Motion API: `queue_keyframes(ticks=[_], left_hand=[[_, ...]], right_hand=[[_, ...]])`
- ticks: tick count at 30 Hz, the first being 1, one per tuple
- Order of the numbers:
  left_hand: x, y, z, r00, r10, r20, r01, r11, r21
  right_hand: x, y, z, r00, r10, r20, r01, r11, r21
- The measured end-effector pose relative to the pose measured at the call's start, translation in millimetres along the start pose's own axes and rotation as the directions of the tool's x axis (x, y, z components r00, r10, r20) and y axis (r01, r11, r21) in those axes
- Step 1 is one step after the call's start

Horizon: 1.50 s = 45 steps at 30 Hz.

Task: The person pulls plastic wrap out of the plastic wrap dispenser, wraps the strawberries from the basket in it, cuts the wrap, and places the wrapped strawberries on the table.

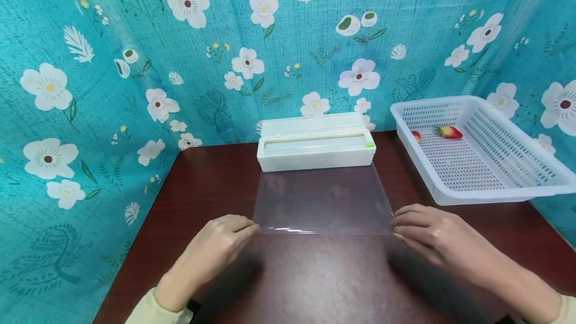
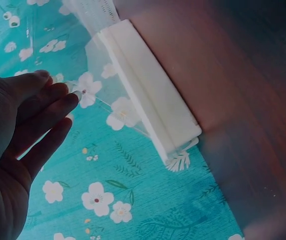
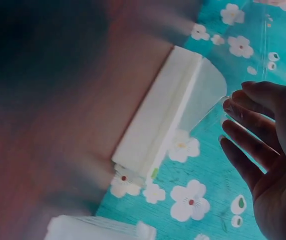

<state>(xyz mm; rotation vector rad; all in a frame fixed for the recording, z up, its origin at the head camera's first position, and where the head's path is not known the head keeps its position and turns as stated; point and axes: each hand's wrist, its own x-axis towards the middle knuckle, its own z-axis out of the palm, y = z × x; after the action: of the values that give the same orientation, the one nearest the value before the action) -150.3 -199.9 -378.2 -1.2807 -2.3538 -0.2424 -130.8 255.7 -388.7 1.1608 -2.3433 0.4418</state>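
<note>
A sheet of clear cling film point(image 1: 324, 201) stretches toward me from a white cling film dispenser box point(image 1: 317, 159), whose lid point(image 1: 313, 124) is raised at the back. My left hand point(image 1: 220, 244) pinches the film's near left corner between thumb and fingertips. At the near right corner, my right hand point(image 1: 443, 241) pinches the film the same way. The near edge runs taut between both hands, above the table. In the left wrist view the dispenser box point(image 2: 150, 87) lies beyond the fingertips; the right wrist view shows the box point(image 3: 158, 110) with film reaching to the fingers.
On the right of the dark wooden table point(image 1: 216, 179) stands a white perforated plastic basket point(image 1: 499, 194). Inside it lie a strawberry point(image 1: 450, 132) and another red piece point(image 1: 416, 136) partly hidden by the wall. A teal flowered cloth point(image 1: 292, 39) hangs behind the table.
</note>
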Motion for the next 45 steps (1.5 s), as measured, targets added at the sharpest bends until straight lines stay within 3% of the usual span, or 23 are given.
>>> queue_keyframes(ticks=[5,14,21,26,34,45], left_hand=[[-2.5,1.5,8.2,0.997,-0.025,0.067,0.025,1.000,0.000],[-8.0,-2.8,36.1,0.990,0.084,0.116,-0.091,0.995,0.052],[-9.2,-3.5,57.1,0.975,0.089,0.203,-0.110,0.990,0.094],[-11.2,-2.9,68.0,0.969,0.086,0.233,-0.115,0.987,0.115],[-13.9,-1.0,75.5,0.956,0.082,0.282,-0.128,0.980,0.150],[-14.5,-0.4,80.5,0.964,0.075,0.257,-0.121,0.979,0.165]], right_hand=[[-4.5,5.9,15.9,0.992,-0.109,-0.059,0.111,0.993,0.035],[-16.2,9.0,43.4,0.990,-0.140,-0.009,0.140,0.990,0.003],[-22.6,14.4,60.8,0.983,-0.161,0.085,0.161,0.987,0.005],[-26.9,17.6,70.0,0.978,-0.183,0.104,0.185,0.983,-0.005],[-33.9,15.6,78.1,0.983,-0.162,0.088,0.166,0.985,-0.036],[-41.8,-3.1,84.1,1.000,-0.002,0.008,0.003,0.984,-0.178]])
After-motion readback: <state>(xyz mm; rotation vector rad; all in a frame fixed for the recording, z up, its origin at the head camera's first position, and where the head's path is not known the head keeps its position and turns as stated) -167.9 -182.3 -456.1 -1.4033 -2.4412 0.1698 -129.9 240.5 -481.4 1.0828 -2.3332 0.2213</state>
